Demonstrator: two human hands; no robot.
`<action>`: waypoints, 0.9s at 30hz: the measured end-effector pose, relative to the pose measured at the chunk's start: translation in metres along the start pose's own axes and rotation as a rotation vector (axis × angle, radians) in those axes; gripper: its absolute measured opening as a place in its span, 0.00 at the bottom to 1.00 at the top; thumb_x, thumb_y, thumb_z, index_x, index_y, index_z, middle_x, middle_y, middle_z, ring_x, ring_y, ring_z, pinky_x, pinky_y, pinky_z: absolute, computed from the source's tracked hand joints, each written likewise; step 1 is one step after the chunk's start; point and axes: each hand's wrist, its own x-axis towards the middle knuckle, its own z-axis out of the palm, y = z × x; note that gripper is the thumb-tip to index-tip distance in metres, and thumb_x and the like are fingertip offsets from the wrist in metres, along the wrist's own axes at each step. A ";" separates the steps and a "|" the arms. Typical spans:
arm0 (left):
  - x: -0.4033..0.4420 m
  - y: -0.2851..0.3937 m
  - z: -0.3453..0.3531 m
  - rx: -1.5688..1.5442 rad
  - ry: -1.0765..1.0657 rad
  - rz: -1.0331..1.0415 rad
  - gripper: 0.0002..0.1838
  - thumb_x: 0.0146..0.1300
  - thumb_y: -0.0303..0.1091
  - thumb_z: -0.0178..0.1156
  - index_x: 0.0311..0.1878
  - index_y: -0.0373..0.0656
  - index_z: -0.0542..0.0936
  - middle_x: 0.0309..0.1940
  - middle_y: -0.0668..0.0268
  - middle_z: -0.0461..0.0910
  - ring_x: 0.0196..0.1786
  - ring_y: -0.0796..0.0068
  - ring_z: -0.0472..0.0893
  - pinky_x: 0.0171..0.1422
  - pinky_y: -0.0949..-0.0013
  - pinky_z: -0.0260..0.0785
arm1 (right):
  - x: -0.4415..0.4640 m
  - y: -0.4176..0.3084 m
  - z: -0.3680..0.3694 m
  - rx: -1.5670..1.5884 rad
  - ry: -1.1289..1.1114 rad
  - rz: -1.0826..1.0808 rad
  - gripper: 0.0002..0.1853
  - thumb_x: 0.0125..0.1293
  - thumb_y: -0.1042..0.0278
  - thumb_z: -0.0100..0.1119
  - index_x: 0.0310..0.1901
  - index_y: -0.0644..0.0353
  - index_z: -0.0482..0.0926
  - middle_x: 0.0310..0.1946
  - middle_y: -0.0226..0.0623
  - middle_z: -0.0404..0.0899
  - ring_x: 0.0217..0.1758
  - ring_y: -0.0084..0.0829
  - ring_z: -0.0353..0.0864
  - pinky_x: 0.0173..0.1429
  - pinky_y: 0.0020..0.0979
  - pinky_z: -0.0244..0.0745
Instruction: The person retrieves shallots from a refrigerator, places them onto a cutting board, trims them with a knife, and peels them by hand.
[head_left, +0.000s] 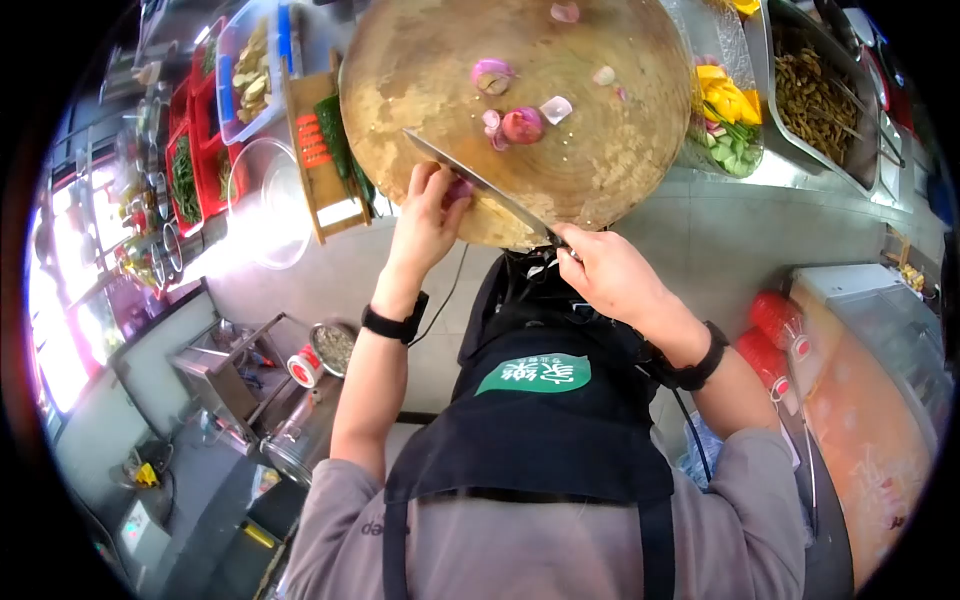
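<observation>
My right hand (pixel 608 272) grips the handle of a knife (pixel 480 188), whose blade reaches left across the near edge of a round wooden chopping block (pixel 420 60). Beside the blade, the fingers of my left hand (pixel 432 215) are closed on a purple shallot (pixel 459 190), mostly hidden by them. Further up the block lie a cut shallot (pixel 492 76) and a redder shallot (pixel 523 126). Pale pieces of peel (pixel 556 109) are scattered around them.
Left of the block stand a wooden rack (pixel 318 140) with green vegetables, a clear lid (pixel 270 200) and a plastic box (pixel 253 75) of pale slices. To the right are cut yellow and green vegetables (pixel 728 100) and a metal tray (pixel 815 90) of brown food.
</observation>
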 end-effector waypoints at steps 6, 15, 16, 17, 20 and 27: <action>0.001 -0.002 0.002 -0.024 -0.013 -0.008 0.16 0.62 0.23 0.65 0.52 0.37 0.76 0.50 0.53 0.74 0.44 0.50 0.83 0.43 0.59 0.78 | -0.002 0.002 0.002 0.034 0.046 -0.049 0.16 0.70 0.69 0.55 0.55 0.68 0.76 0.30 0.58 0.81 0.35 0.58 0.82 0.41 0.50 0.76; 0.002 -0.006 0.005 0.022 -0.015 0.032 0.15 0.63 0.23 0.64 0.53 0.35 0.76 0.50 0.53 0.74 0.45 0.54 0.81 0.47 0.60 0.77 | 0.014 0.009 0.029 0.004 -0.017 0.082 0.14 0.70 0.67 0.54 0.51 0.68 0.77 0.28 0.59 0.80 0.35 0.61 0.81 0.41 0.52 0.75; -0.001 -0.006 0.006 0.020 -0.012 0.034 0.15 0.63 0.23 0.64 0.53 0.35 0.76 0.50 0.53 0.74 0.45 0.54 0.81 0.47 0.60 0.77 | 0.023 0.009 0.029 0.040 -0.010 0.067 0.13 0.71 0.65 0.53 0.47 0.67 0.77 0.28 0.59 0.80 0.35 0.62 0.80 0.40 0.53 0.75; 0.000 -0.009 0.007 0.032 -0.006 0.029 0.16 0.63 0.24 0.64 0.53 0.37 0.75 0.51 0.52 0.73 0.45 0.51 0.81 0.46 0.58 0.77 | 0.032 0.010 0.023 0.030 -0.004 0.056 0.13 0.71 0.65 0.53 0.47 0.67 0.77 0.28 0.59 0.80 0.35 0.62 0.80 0.40 0.53 0.75; -0.009 -0.006 0.008 0.055 0.007 0.007 0.17 0.62 0.24 0.65 0.53 0.38 0.74 0.51 0.52 0.73 0.45 0.48 0.81 0.46 0.57 0.77 | 0.040 0.009 0.014 0.042 -0.020 0.069 0.12 0.69 0.62 0.53 0.39 0.64 0.76 0.28 0.59 0.81 0.35 0.62 0.82 0.42 0.57 0.77; -0.014 -0.025 0.018 -0.271 0.100 -0.179 0.16 0.63 0.20 0.64 0.51 0.39 0.70 0.48 0.59 0.72 0.41 0.68 0.80 0.43 0.68 0.75 | 0.031 -0.006 0.000 -0.076 0.126 0.036 0.12 0.70 0.62 0.52 0.39 0.64 0.76 0.29 0.58 0.82 0.35 0.61 0.83 0.42 0.57 0.77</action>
